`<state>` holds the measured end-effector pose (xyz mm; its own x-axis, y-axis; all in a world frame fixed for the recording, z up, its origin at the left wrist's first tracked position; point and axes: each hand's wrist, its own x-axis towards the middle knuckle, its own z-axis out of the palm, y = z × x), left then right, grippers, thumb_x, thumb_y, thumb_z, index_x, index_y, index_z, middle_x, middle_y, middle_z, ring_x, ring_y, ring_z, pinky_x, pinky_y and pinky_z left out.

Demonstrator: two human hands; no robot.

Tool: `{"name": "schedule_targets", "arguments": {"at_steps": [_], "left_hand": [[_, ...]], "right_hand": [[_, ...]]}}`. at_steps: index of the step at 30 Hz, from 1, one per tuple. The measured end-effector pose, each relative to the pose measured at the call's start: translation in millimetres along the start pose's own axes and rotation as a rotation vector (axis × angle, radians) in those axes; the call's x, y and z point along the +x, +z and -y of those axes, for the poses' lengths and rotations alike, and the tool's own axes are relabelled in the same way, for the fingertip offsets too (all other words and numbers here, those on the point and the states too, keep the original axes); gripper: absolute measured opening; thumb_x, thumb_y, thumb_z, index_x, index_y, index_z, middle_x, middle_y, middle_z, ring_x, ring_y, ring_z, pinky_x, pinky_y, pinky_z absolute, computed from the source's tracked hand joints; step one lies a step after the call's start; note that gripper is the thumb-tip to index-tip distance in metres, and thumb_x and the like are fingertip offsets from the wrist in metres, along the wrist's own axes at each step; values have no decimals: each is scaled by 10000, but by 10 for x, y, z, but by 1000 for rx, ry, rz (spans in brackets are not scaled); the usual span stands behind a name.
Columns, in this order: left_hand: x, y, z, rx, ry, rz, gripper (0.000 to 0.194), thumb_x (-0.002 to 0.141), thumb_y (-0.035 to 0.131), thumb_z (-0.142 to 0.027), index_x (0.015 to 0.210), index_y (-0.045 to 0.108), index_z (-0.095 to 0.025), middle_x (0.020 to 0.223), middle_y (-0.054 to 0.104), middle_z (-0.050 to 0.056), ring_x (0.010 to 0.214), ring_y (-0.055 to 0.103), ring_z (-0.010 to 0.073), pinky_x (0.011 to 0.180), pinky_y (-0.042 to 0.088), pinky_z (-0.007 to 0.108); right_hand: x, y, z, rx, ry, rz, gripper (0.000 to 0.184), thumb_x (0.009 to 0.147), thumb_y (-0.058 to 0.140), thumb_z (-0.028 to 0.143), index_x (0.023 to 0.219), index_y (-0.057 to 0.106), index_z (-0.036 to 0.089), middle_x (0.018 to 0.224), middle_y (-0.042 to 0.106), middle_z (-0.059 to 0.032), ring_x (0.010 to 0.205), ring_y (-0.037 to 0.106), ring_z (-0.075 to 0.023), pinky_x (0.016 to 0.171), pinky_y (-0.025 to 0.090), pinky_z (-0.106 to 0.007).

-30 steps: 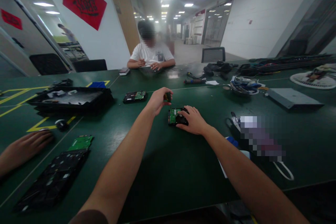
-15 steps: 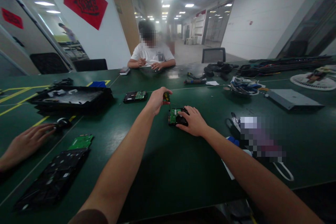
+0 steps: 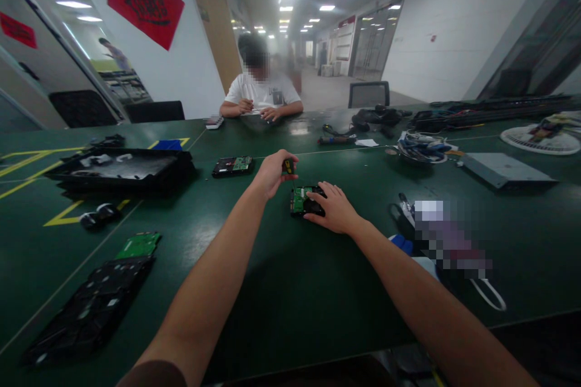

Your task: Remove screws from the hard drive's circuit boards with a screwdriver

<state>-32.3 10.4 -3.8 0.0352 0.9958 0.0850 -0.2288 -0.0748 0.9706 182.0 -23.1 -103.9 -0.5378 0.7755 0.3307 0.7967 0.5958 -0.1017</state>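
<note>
A screwdriver [image 3: 288,167] with a black and yellow handle is pinched in my left hand [image 3: 271,173]. Its thin shaft points down at the far left part of a hard drive [image 3: 299,198], whose green circuit board faces up. Whether the tip sits in a screw is too small to tell. My right hand [image 3: 336,208] grips the drive from the right, thumb along the near edge and fingers over its top and far side, covering the right part. Another hard drive [image 3: 232,166], board side up, lies to the left beyond my left forearm.
Black drive parts [image 3: 91,302] and a green board [image 3: 140,246] lie at left, near a black tray [image 3: 122,166] and round objects [image 3: 98,216]. A cable bundle [image 3: 422,148], a grey metal box [image 3: 506,170] and a blurred-out item stand right. A person [image 3: 262,94] sits opposite.
The other person's hand at the left, by the round objects, has gone out of view. My hands, the screwdriver and the hard drive stay almost in place.
</note>
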Motion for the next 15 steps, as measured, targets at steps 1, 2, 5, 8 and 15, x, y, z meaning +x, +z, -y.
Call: {"name": "schedule_targets", "arguments": {"at_steps": [1, 2, 5, 8, 15], "left_hand": [[-3, -5, -3, 21, 12, -5, 213, 752, 598, -329, 774, 694, -140, 778, 619, 86, 747, 595, 188, 588, 549, 288], [-8, -9, -8, 40, 17, 1, 229, 760, 595, -338, 782, 706, -139, 781, 615, 86, 750, 592, 187, 584, 545, 282], [-30, -8, -24, 69, 16, 52, 269, 783, 594, -360, 837, 731, -135, 798, 615, 90, 765, 593, 190, 583, 539, 279], [-49, 3, -34, 55, 10, 83, 271, 794, 597, -359, 876, 732, -138, 801, 619, 87, 771, 598, 191, 623, 554, 302], [-61, 10, -47, 44, -1, 72, 249, 790, 600, -344, 851, 726, -138, 797, 626, 93, 763, 606, 193, 650, 561, 321]], "right_hand": [[-1, -2, 1, 0, 3, 4, 714, 880, 520, 723, 1447, 503, 290, 1561, 370, -157, 1460, 300, -363, 1183, 193, -593], [-2, -7, 4, 0, 5, 9, 716, 881, 517, 724, 1450, 500, 291, 1565, 363, -157, 1465, 289, -365, 1184, 188, -594], [-5, -40, 24, -6, 9, 25, 721, 887, 508, 721, 1465, 484, 292, 1577, 345, -153, 1474, 266, -369, 1189, 169, -599], [-9, -80, 57, -23, 3, 32, 706, 902, 502, 697, 1473, 479, 282, 1583, 334, -146, 1477, 252, -371, 1197, 143, -599], [-20, -120, 99, -28, -41, -12, 650, 924, 514, 640, 1447, 510, 256, 1524, 391, -161, 1441, 311, -365, 1197, 161, -606]]}}
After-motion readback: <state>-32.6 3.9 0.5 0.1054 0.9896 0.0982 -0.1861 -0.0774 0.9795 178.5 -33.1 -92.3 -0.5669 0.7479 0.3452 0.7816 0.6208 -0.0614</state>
